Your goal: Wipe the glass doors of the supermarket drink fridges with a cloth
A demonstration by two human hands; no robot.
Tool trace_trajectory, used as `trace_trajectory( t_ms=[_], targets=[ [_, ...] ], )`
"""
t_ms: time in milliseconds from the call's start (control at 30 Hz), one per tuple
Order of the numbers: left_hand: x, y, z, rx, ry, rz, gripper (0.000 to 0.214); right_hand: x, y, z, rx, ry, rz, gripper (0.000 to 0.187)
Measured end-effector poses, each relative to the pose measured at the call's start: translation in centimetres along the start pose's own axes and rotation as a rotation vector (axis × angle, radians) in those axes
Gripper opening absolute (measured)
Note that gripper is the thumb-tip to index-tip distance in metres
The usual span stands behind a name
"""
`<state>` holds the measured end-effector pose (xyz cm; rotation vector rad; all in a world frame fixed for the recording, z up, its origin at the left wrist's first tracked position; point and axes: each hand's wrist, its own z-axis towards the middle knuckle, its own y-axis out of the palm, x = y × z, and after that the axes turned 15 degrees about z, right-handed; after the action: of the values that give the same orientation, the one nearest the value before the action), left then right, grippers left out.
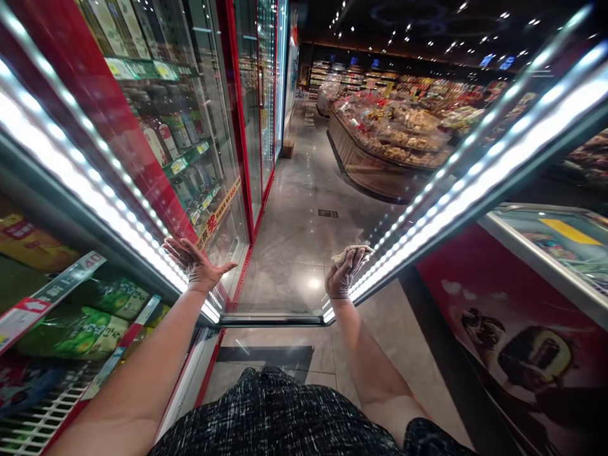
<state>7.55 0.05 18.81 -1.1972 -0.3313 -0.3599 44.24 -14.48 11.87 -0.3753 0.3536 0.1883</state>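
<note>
A glass cooler door (pixel 285 278), edged by bright strips of light on both sides, stands swung out in front of me. With fingers spread and thumb stretched out, my left hand (pixel 199 266) rests at the door's left lighted edge. My right hand (pixel 344 272) is up at the right lighted edge, its fingers bent over a light-coloured cloth (pixel 354 253). The cloth lies against or very near the glass; I cannot tell which. Nothing shows in my left hand.
Shelves with green packages (pixel 80 329) stand close on my left. Bottles (pixel 166 133) fill a red-framed cooler ahead. A chest freezer (pixel 546 253) with a red side is on the right. Beyond the door lie tiled floor (pixel 294 209) and a wooden display stand (pixel 370 164).
</note>
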Motion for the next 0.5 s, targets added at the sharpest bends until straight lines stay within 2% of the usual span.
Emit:
trace_trajectory(
  t_ms=[167, 233, 433, 500],
  targets=[
    [-1.0, 0.6, 0.0, 0.051, 0.048, 0.038, 0.158, 0.0, -0.3, -4.2, -0.111, -0.154, -0.050, 0.078],
    [-1.7, 0.9, 0.0, 0.053, 0.079, 0.059, 0.155, 0.2, -0.7, -4.7, -0.143, -0.173, -0.052, 0.077],
    [-3.0, 1.6, -0.1, 0.041, 0.155, 0.101, 0.154, 1.0, -0.7, -0.1, -0.127, -0.154, -0.059, 0.065],
    [-2.9, 1.6, -0.1, 0.048, 0.167, 0.109, 0.156, 0.9, -0.2, 0.0, -0.129, -0.171, -0.065, 0.065]
  ],
)
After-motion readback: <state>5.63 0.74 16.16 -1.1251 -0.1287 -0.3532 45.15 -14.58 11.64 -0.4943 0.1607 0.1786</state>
